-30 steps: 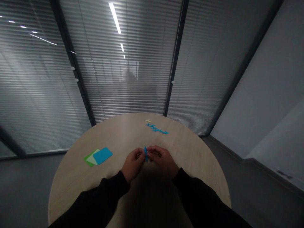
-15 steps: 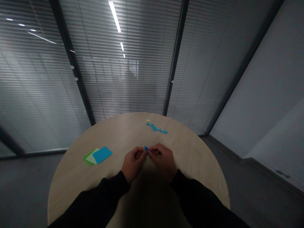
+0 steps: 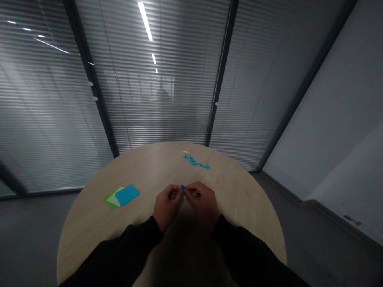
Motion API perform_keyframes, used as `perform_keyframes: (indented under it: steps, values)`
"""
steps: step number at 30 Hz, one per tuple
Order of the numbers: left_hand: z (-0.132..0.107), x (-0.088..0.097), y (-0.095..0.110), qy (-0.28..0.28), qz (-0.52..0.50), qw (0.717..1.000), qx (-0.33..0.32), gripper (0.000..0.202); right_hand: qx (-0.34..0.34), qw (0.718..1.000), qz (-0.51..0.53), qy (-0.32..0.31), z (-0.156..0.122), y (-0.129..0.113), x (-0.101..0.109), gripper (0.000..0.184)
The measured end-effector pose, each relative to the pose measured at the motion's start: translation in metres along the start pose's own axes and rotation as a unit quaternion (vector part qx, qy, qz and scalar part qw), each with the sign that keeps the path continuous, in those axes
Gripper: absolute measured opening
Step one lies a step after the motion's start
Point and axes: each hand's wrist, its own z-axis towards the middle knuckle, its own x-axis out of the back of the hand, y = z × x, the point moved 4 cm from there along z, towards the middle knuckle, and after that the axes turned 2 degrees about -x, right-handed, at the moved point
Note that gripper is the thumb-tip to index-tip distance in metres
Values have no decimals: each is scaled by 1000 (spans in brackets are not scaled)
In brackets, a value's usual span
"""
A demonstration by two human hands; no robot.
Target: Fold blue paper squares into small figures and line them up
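Observation:
Between my fingertips is a small folded piece of blue paper (image 3: 182, 187), most of it hidden by the fingers. My left hand (image 3: 167, 206) pinches it from the left, thumb against the curled fingers. From the other side my right hand (image 3: 203, 202) pinches it too, and the two hands nearly meet. Beyond them on the table lie several small blue folded-paper shapes (image 3: 194, 162) in a slanting row. A yellow star-like paper shape (image 3: 185, 152) sits at the far end of that row.
The round wooden table (image 3: 239, 239) is in front of me. To the left, a blue sheet of paper (image 3: 127, 195) overlaps a pale green sheet (image 3: 113, 198) and a brighter green sheet (image 3: 108, 200). Glass panels with blinds (image 3: 161, 115) stand behind the table.
Less of the blue paper shows above my fingertips now. The right hand's fingers have shifted slightly around it; the whole view has drifted a little.

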Motion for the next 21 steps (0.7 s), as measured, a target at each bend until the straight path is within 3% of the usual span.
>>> perform_keyframes:
  steps: [6,11,21]
  values:
    - [0,-5,-1,13,-34,999,16,21,68,985,-159,0,-3,-5,-3,16]
    - [0,-8,-5,26,-69,997,22,19,80,968,-239,0,-4,-5,-7,17]
    - [0,-10,-10,23,-83,996,31,19,81,967,-240,1,-3,-5,-8,14]
